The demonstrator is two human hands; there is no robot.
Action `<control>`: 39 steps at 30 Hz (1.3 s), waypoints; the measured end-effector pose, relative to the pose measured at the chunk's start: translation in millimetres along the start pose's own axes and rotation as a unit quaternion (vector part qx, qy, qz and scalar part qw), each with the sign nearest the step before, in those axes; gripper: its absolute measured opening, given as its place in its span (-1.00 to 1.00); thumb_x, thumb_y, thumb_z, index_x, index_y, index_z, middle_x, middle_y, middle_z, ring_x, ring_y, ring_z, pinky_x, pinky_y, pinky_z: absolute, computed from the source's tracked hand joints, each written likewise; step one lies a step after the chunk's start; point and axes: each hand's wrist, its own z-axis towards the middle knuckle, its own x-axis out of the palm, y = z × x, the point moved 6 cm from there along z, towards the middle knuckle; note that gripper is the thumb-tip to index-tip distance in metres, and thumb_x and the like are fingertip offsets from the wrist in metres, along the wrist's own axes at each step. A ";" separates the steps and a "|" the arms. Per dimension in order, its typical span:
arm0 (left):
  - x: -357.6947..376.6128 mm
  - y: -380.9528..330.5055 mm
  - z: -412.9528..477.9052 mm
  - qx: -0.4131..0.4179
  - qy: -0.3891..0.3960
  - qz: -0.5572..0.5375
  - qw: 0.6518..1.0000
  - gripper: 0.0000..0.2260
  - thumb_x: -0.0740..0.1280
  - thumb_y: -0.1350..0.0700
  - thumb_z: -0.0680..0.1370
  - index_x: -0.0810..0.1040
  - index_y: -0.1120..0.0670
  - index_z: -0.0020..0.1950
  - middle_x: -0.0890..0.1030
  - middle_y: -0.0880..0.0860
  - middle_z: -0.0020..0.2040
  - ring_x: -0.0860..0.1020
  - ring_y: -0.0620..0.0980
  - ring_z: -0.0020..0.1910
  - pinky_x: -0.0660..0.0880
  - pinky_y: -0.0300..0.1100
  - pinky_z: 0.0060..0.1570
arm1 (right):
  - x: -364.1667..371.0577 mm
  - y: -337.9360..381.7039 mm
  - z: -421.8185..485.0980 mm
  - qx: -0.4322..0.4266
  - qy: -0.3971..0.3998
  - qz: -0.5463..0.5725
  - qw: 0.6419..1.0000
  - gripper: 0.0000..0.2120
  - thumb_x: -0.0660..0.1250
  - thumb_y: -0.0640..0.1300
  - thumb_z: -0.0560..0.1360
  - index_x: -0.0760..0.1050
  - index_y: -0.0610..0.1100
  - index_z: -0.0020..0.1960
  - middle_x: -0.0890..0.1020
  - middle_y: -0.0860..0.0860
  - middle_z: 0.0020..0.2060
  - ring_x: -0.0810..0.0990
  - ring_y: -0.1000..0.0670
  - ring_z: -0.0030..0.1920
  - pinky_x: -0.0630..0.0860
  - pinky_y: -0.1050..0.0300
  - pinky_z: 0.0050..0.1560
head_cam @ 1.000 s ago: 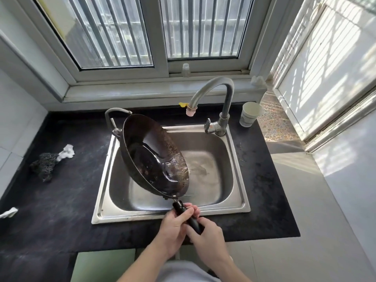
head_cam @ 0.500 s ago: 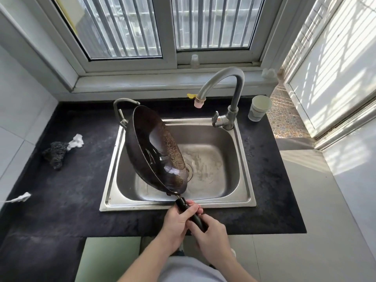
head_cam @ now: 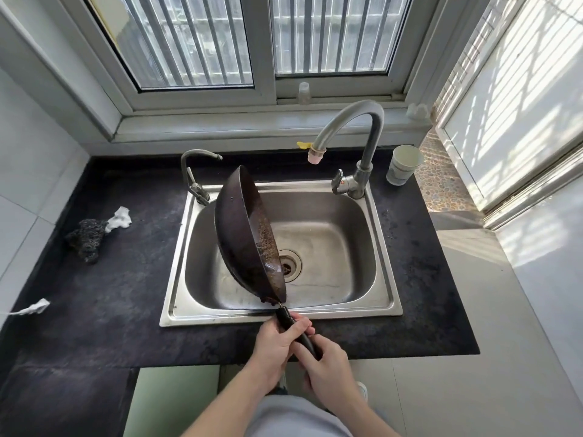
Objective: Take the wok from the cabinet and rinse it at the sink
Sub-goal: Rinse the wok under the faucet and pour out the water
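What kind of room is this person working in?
Most likely a small home kitchen: a steel sink with a faucet set in a dark counter below a barred window, and both hands holding a wok tilted over the basin.

wok handle (head_cam: pixel 285 317): mostly wrapped by both hands
sink drain (head_cam: pixel 291 265): left part behind wok (head_cam: pixel 243 234)
countertop (head_cam: pixel 94 326): left edge cut off

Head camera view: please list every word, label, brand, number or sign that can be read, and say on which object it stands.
No text is readable.
White paper cup beside the tall grey faucet: a greenish print, too blurred to read.
Dark round metal wok, steel sink, black countertop: no marks visible.
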 end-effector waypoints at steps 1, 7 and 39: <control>-0.8 -0.4 -0.1 0.003 0.001 0.000 1.000 -0.92 0.40 0.31 0.52 0.55 0.22 -0.01 0.64 0.16 -0.20 0.63 0.05 -0.17 0.58 0.02 0.01 | 2.0 -2.3 0.6 0.001 0.000 0.002 1.000 -0.78 0.41 -0.11 0.53 0.56 -0.22 -0.22 0.51 0.08 -0.57 0.43 0.12 -0.61 0.35 0.29 -0.54; -3.2 -2.9 -1.6 0.009 0.004 0.006 1.000 -0.97 0.37 0.32 0.53 0.55 0.25 -0.04 0.63 0.15 -0.23 0.62 0.04 -0.21 0.60 -0.08 -0.09 | 12.2 -17.4 7.3 0.004 -0.001 0.003 1.000 -0.75 0.41 0.03 0.49 0.56 -0.09 -0.28 0.50 0.11 -0.56 0.39 0.17 -0.49 0.30 0.24 -0.41; -13.0 4.4 4.2 -0.015 0.020 0.017 1.000 -0.75 0.31 0.27 0.59 0.48 0.45 0.16 0.62 0.21 -0.12 0.66 0.06 -0.15 0.64 -0.08 -0.14 | 24.4 -32.2 7.7 0.048 0.028 0.114 0.992 -0.75 0.37 -0.16 0.57 0.50 -0.16 -0.27 0.43 0.02 -0.58 0.32 0.10 -0.63 0.23 0.26 -0.61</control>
